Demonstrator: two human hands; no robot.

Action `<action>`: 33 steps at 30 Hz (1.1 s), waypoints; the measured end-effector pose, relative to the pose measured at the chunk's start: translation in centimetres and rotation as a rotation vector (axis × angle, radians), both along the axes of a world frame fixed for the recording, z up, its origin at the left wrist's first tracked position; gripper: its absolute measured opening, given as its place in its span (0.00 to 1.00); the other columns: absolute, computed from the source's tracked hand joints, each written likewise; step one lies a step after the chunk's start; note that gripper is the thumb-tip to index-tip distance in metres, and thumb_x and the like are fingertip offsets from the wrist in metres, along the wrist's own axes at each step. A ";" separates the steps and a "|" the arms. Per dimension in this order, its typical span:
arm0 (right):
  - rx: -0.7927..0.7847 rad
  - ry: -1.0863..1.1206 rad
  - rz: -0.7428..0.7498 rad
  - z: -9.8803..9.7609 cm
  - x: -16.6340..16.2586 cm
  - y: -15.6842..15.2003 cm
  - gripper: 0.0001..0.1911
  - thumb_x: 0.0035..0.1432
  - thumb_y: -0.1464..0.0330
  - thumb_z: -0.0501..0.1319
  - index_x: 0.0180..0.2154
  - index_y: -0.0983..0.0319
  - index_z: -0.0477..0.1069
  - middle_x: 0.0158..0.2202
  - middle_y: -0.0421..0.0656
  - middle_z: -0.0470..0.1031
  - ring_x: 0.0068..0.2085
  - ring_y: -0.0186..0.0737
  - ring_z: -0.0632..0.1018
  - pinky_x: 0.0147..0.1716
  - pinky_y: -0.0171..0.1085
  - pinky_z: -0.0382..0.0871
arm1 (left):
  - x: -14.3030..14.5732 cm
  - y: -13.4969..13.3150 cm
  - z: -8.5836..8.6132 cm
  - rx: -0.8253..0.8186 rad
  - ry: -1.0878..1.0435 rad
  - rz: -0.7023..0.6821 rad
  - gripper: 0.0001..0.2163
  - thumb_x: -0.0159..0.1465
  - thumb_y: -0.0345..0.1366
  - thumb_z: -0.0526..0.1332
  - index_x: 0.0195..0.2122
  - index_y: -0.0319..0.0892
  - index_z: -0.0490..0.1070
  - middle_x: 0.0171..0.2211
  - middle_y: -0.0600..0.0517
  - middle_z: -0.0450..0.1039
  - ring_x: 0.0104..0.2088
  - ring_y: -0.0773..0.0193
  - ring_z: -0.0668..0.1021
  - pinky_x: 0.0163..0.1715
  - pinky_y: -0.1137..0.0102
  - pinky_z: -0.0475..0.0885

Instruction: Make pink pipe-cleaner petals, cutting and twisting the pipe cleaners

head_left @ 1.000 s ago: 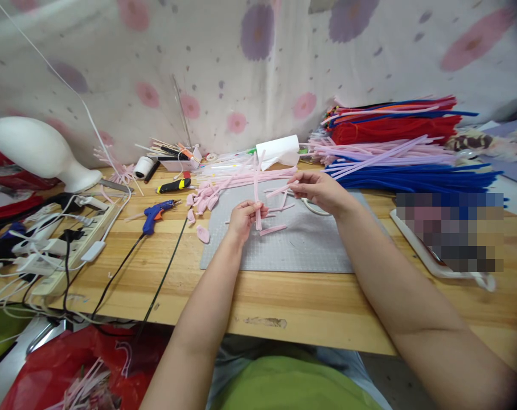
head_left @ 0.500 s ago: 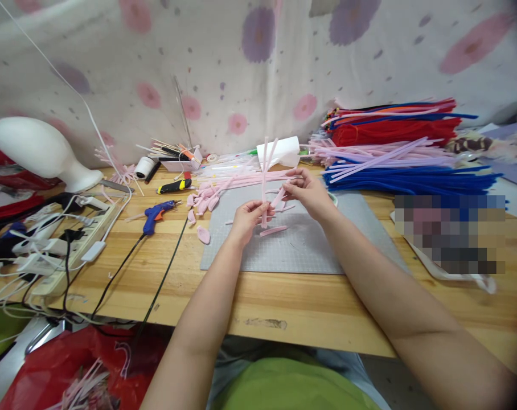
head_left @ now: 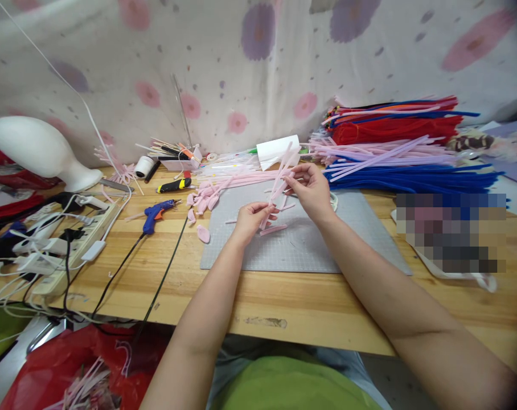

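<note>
pale flower-printed sheet (head_left: pixel 216 68) behind a wooden table (head_left: pixel 318 307)

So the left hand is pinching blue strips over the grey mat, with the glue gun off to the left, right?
Not quite: the head view shows the left hand pinching pink strips, not blue, over the grey mat. The glue gun does lie off to the left.

Pale pink on the strips (head_left: pixel 278 182) and the petal pieces (head_left: pixel 203 233). Grey with a fine grid across the cutting mat (head_left: pixel 305 250). Honey-toned wood grain along the desk (head_left: pixel 190 296). Blue on the glue gun (head_left: pixel 151 222), orange at its trigger (head_left: pixel 158 215). White, scattered with pink and purple flowers, over the backdrop (head_left: pixel 164 42).
</note>
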State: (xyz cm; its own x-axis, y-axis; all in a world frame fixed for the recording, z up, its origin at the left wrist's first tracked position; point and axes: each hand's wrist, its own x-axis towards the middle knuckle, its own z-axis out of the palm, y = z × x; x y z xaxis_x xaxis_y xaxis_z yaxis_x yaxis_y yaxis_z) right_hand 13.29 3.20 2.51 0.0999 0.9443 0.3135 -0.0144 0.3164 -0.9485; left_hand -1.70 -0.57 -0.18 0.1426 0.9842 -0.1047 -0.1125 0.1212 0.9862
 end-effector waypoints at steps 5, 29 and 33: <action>0.030 -0.047 -0.078 -0.2 0.2 0.0 0.18 0.46 0.56 0.60 0.37 0.56 0.59 0.33 0.40 0.67 0.31 0.35 0.73 0.26 0.35 0.71 | 0.1 0.0 0.0 0.012 -0.003 0.037 0.16 0.46 0.45 0.66 0.31 0.38 0.73 0.31 0.46 0.77 0.26 0.66 0.76 0.24 0.72 0.68; -0.022 -0.130 0.229 0.4 0.0 -0.4 0.13 0.43 0.63 0.64 0.29 0.59 0.61 0.24 0.38 0.68 0.26 0.34 0.73 0.20 0.32 0.64 | 0.0 0.0 -0.2 0.011 0.039 -0.024 0.15 0.47 0.44 0.65 0.31 0.37 0.72 0.32 0.46 0.76 0.27 0.66 0.76 0.24 0.74 0.67; -0.005 -0.167 0.182 0.6 0.7 -0.2 0.12 0.44 0.63 0.63 0.30 0.59 0.63 0.25 0.38 0.69 0.28 0.35 0.73 0.22 0.32 0.64 | 0.1 0.1 -0.3 0.030 0.044 -0.068 0.15 0.47 0.44 0.65 0.30 0.38 0.72 0.31 0.48 0.76 0.26 0.68 0.76 0.24 0.75 0.66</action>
State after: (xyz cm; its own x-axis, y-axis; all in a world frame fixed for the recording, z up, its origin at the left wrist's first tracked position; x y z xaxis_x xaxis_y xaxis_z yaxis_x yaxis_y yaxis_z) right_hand 13.95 3.01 3.08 -0.1250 0.9437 0.3062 0.0860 0.3178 -0.9442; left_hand -1.59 -0.46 -0.50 0.2049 0.9753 -0.0825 -0.0615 0.0970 0.9934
